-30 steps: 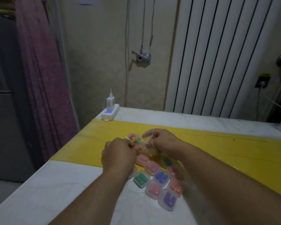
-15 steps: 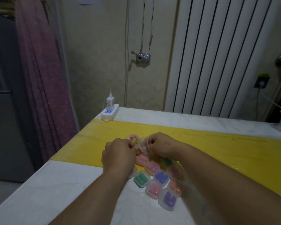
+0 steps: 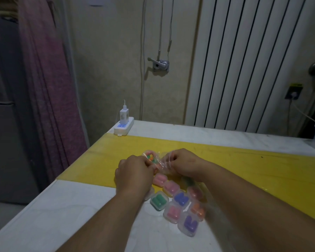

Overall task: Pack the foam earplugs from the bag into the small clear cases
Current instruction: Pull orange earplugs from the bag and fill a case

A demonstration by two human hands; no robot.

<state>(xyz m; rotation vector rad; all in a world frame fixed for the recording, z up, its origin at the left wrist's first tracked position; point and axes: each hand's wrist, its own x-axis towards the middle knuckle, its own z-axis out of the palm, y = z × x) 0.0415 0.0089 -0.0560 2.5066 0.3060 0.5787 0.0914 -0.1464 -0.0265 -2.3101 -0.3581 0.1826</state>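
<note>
Change: over the last second the right hand (image 3: 185, 164) has dropped from a raised, looser hold and closed in on the left hand (image 3: 133, 171), which has hardly moved. The bag (image 3: 162, 161) is now bunched tight between them.
Meaning: I judge this to be work at the bag's mouth, either opening it or pushing out the next earplugs (image 3: 150, 158). No earplug is out of the bag yet.
Left hand: fingers curled and gripping the bag's left side. The fingertips are hidden behind the knuckles, so I cannot tell if they also pinch an earplug.
Right hand: fingers curled, pinching the clear film on the bag's right side.
Bag: held between both hands, just above the yellow strip (image 3: 244, 170) of the table (image 3: 71, 206). The mixed-colour earplugs sit at its far left end, touching the left hand's knuckles.
Cases (image 3: 173, 211): a cluster lies on the table just near of the hands, between the forearms, each one already showing a coloured pair inside. One is partly under the right wrist.
Progress: many cases are filled. I cannot make out an open, empty one.
</note>
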